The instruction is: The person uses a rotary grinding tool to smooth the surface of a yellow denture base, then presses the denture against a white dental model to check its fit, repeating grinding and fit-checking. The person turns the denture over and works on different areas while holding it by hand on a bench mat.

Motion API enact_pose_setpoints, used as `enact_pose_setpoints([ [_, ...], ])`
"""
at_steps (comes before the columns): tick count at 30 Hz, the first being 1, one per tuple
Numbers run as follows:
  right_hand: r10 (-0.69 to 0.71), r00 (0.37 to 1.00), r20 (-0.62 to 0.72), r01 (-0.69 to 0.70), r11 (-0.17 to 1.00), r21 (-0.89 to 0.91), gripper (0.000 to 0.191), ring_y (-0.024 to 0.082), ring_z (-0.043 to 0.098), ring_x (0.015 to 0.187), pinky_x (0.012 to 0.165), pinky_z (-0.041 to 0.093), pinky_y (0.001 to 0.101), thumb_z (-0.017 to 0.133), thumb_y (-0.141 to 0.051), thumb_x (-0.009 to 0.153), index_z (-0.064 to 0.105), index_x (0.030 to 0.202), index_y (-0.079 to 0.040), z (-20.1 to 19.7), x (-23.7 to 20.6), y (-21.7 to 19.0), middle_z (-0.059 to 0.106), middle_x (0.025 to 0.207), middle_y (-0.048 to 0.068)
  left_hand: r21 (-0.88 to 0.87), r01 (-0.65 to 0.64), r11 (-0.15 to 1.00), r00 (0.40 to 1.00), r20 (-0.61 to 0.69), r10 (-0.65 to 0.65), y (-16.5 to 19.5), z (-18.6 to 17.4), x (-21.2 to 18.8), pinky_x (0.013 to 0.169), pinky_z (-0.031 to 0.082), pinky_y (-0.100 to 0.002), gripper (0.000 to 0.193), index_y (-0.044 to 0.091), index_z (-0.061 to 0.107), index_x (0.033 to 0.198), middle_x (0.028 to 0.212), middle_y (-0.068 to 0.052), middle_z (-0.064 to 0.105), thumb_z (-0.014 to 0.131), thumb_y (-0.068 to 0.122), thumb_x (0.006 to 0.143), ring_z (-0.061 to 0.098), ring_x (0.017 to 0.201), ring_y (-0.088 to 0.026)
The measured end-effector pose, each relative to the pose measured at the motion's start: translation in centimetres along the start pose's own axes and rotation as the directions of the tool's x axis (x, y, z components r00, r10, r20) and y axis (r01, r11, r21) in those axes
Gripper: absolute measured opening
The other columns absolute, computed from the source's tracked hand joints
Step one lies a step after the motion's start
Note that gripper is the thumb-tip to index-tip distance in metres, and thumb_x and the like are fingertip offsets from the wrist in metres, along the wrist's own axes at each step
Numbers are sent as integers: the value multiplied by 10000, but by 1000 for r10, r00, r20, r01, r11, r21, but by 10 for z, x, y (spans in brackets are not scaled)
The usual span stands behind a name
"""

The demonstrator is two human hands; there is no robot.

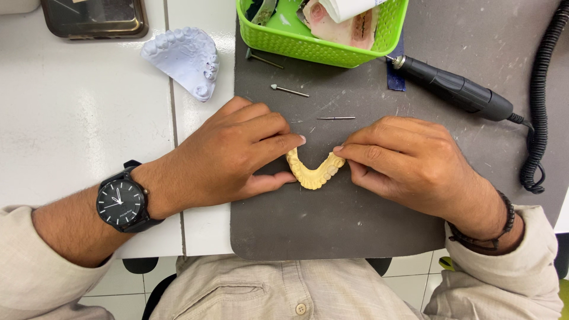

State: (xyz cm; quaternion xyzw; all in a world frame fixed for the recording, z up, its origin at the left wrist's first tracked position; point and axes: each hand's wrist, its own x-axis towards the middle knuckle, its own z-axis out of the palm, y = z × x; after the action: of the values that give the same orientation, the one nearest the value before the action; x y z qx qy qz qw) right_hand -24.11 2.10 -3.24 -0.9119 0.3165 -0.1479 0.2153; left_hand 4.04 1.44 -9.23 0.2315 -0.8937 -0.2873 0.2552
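A yellow horseshoe-shaped dental cast (314, 172) lies on a dark grey work mat (332, 219), held at both ends. My left hand (234, 153) pinches its left end between thumb and forefinger. My right hand (409, 161) grips its right end with fingertips. A black wristwatch sits on my left wrist and a dark beaded bracelet on my right.
A white plaster dental cast (186, 59) rests on the white table at upper left. A green basket (323, 32) holds pink casts. A black rotary handpiece (456, 90) with a coiled cable (536, 112) lies at right. Loose burs (289, 90) lie on the mat.
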Motion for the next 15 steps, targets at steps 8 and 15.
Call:
enact_pose_setpoints([
  [8, -6, 1000, -6, 6, 1000, 16, 297, 217, 680, 784, 665, 544, 344, 820, 12, 736, 742, 1015, -56, 2, 0, 0, 734, 972, 53, 1, 14, 1000, 1000, 4, -14, 0, 2, -2, 861, 460, -379, 525, 41, 691, 1213, 1044, -52, 629, 879, 318, 809, 603, 967, -213],
  [15, 11, 1000, -16, -10, 998, 63, 273, 219, 688, 787, 668, 551, 337, 826, 4, 759, 732, 1011, -46, 0, -1, 1, 732, 971, 63, 13, 38, 999, 999, -1, -38, 2, 2, 1, 871, 475, -390, 634, 19, 606, 1356, 1101, -82, 619, 830, 218, 798, 613, 995, -237],
])
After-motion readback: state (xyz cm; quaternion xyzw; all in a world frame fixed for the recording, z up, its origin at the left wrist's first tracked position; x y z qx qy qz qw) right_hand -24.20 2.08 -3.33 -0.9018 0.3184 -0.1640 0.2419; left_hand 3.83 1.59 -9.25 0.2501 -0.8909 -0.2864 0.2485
